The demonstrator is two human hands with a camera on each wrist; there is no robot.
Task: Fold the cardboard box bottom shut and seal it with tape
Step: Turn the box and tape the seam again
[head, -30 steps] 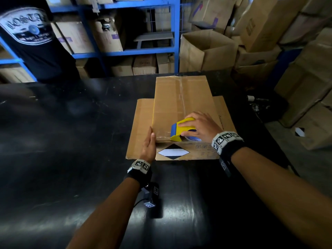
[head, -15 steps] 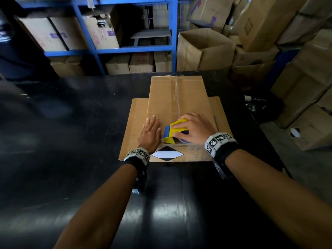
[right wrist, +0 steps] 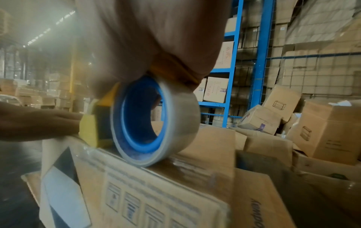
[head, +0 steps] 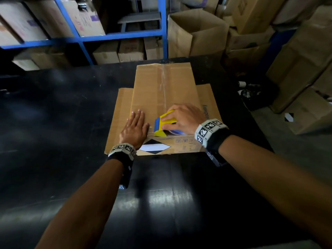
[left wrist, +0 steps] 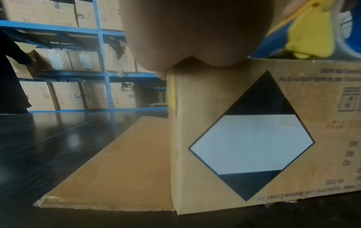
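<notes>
Two hands on the cardboard box (head: 161,90), which sits bottom-up on the black table (head: 53,123), side flaps splayed flat on the tabletop. Left hand (head: 134,127) lies flat, fingers straight, pressing the folded bottom near its front edge, just left of the tape dispenser (head: 164,125). Right hand (head: 186,116) grips the yellow-blue dispenser with its clear tape roll (right wrist: 154,121) touching the box top at the near edge; clear tape strip (head: 164,83) runs along the centre seam.

Taped cardboard box (head: 161,97) under tape dispenser (head: 162,125)
</notes>
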